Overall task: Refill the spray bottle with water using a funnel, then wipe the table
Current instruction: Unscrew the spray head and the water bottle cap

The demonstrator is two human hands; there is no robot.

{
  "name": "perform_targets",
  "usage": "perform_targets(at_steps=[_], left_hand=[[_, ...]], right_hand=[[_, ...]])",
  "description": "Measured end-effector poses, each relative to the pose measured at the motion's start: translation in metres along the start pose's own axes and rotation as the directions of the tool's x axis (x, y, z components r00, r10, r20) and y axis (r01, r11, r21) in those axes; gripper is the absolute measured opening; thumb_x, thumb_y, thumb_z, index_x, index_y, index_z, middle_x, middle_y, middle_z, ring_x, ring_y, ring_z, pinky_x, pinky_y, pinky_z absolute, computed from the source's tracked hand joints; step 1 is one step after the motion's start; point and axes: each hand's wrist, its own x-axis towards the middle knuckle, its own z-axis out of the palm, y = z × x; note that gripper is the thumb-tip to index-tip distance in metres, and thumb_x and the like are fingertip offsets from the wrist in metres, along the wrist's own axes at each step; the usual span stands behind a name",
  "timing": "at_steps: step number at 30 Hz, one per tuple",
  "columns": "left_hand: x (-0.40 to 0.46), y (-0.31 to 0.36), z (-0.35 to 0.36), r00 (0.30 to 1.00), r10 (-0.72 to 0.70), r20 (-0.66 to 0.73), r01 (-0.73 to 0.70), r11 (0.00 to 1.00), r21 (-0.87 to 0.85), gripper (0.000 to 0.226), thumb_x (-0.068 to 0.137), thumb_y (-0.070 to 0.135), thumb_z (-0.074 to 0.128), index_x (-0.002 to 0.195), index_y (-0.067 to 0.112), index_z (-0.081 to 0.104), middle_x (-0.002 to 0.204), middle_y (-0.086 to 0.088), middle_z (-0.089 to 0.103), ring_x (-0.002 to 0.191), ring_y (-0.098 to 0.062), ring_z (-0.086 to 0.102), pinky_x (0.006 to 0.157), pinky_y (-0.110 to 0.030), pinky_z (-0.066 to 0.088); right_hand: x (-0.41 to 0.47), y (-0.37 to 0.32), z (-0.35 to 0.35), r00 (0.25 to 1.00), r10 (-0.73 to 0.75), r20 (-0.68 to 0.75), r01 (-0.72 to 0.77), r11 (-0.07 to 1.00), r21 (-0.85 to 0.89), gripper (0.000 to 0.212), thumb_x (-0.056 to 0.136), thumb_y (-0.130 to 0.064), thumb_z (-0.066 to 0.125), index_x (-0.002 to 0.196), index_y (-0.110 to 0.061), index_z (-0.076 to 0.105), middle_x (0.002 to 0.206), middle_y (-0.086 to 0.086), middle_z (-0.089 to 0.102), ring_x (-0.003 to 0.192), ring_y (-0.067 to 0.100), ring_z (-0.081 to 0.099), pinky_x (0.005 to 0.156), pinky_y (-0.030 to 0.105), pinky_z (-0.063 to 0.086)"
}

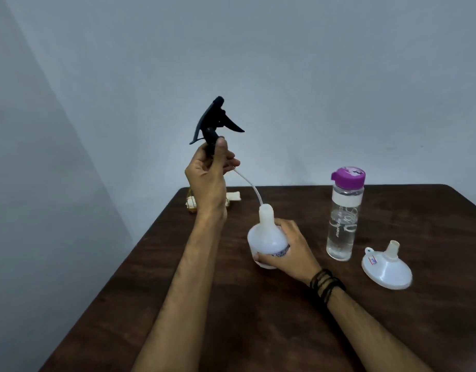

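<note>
My left hand [208, 178] grips the black trigger spray head [215, 122] and holds it high above the table. Its thin white dip tube [251, 186] curves down, and its lower end is still inside the neck of the white spray bottle [266, 237]. My right hand [287, 251] grips that bottle's body as it stands on the dark wooden table [258, 331]. A clear water bottle [342, 218] with a purple lid stands to the right, partly full. A white funnel [387, 269] lies wide side down beside it.
A cream cloth or sponge [232, 197] lies at the table's far left corner, partly hidden behind my left wrist, with a small yellowish object next to it. Grey walls stand behind and to the left. The table's left edge runs diagonally.
</note>
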Motion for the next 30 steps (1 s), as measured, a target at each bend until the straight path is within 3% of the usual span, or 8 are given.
perform_targets(at_steps=[5, 10, 12, 15, 18, 21, 27, 30], left_hand=[[0.009, 0.02, -0.025, 0.996, 0.046, -0.073, -0.041, 0.996, 0.076, 0.023, 0.094, 0.031, 0.068, 0.1, 0.008, 0.071, 0.069, 0.0, 0.064, 0.063, -0.015, 0.062, 0.069, -0.033, 0.056], [0.002, 0.005, -0.068, 0.994, -0.101, -0.032, 0.106, 0.915, 0.39, 0.02, 0.091, 0.037, 0.071, 0.099, 0.019, 0.074, 0.072, 0.005, 0.07, 0.059, -0.008, 0.065, 0.069, -0.034, 0.056], [-0.012, -0.011, -0.086, 0.995, -0.099, -0.017, 0.086, 0.76, 0.644, 0.018, 0.088, 0.044, 0.071, 0.089, 0.026, 0.074, 0.074, 0.005, 0.073, 0.061, -0.008, 0.069, 0.069, -0.033, 0.057], [-0.034, -0.033, -0.109, 0.989, -0.145, -0.002, 0.061, 0.403, 0.913, 0.03, 0.081, 0.054, 0.073, 0.087, 0.025, 0.074, 0.078, 0.005, 0.072, 0.078, -0.015, 0.069, 0.074, -0.037, 0.058], [-0.051, -0.049, -0.118, 0.965, -0.262, -0.021, 0.057, 0.132, 0.99, 0.032, 0.079, 0.053, 0.076, 0.096, 0.025, 0.073, 0.084, 0.007, 0.068, 0.083, -0.017, 0.066, 0.074, -0.039, 0.056], [-0.066, -0.062, -0.12, 0.949, -0.313, -0.024, 0.013, -0.036, 0.999, 0.039, 0.079, 0.047, 0.079, 0.106, 0.019, 0.071, 0.099, 0.001, 0.068, 0.091, -0.02, 0.067, 0.08, -0.041, 0.056], [-0.077, -0.071, -0.121, 0.902, -0.431, -0.018, -0.009, -0.061, 0.998, 0.046, 0.076, 0.053, 0.079, 0.105, 0.02, 0.068, 0.101, 0.0, 0.068, 0.089, -0.018, 0.066, 0.076, -0.038, 0.055], [-0.073, -0.066, -0.12, 0.868, -0.497, 0.005, -0.043, -0.066, 0.997, 0.052, 0.071, 0.058, 0.08, 0.104, 0.021, 0.067, 0.099, 0.001, 0.068, 0.088, -0.018, 0.065, 0.074, -0.037, 0.054]], right_hand=[[0.001, 0.002, -0.001, 1.0, -0.022, -0.013, 0.022, 1.0, 0.013, 0.088, 0.044, -0.081, 0.08, 0.12, -0.06, 0.04, 0.122, -0.038, 0.037, 0.115, -0.014, 0.045, 0.083, 0.014, 0.045], [0.009, -0.009, -0.002, 0.999, -0.039, -0.01, 0.039, 0.999, 0.023, 0.102, 0.044, -0.083, 0.078, 0.132, -0.042, 0.045, 0.124, -0.03, 0.039, 0.116, -0.008, 0.046, 0.084, 0.014, 0.043], [0.008, -0.01, -0.002, 1.0, -0.029, -0.004, 0.029, 0.999, 0.015, 0.104, 0.045, -0.081, 0.078, 0.134, -0.037, 0.045, 0.124, -0.025, 0.041, 0.114, -0.009, 0.046, 0.081, 0.011, 0.042], [0.007, -0.009, 0.0, 1.0, -0.022, -0.01, 0.022, 1.0, -0.003, 0.105, 0.046, -0.08, 0.079, 0.135, -0.034, 0.046, 0.125, -0.017, 0.043, 0.11, -0.002, 0.048, 0.081, 0.009, 0.04], [0.006, -0.01, 0.0, 1.0, -0.01, -0.011, 0.01, 1.0, -0.009, 0.104, 0.045, -0.082, 0.078, 0.133, -0.037, 0.046, 0.125, -0.017, 0.043, 0.112, 0.001, 0.048, 0.084, 0.013, 0.041], [0.004, -0.01, 0.001, 1.0, -0.009, -0.019, 0.009, 1.0, -0.006, 0.102, 0.044, -0.081, 0.078, 0.132, -0.039, 0.046, 0.124, -0.017, 0.043, 0.112, 0.002, 0.048, 0.083, 0.011, 0.039], [0.0, -0.01, 0.002, 0.999, -0.012, -0.034, 0.011, 1.0, -0.011, 0.097, 0.048, -0.071, 0.084, 0.131, -0.037, 0.048, 0.123, -0.015, 0.045, 0.11, 0.001, 0.049, 0.084, 0.01, 0.038], [-0.003, -0.01, 0.002, 0.999, -0.026, -0.042, 0.026, 1.0, -0.012, 0.096, 0.049, -0.069, 0.083, 0.132, -0.034, 0.051, 0.125, -0.012, 0.047, 0.114, 0.004, 0.049, 0.094, 0.021, 0.045]])
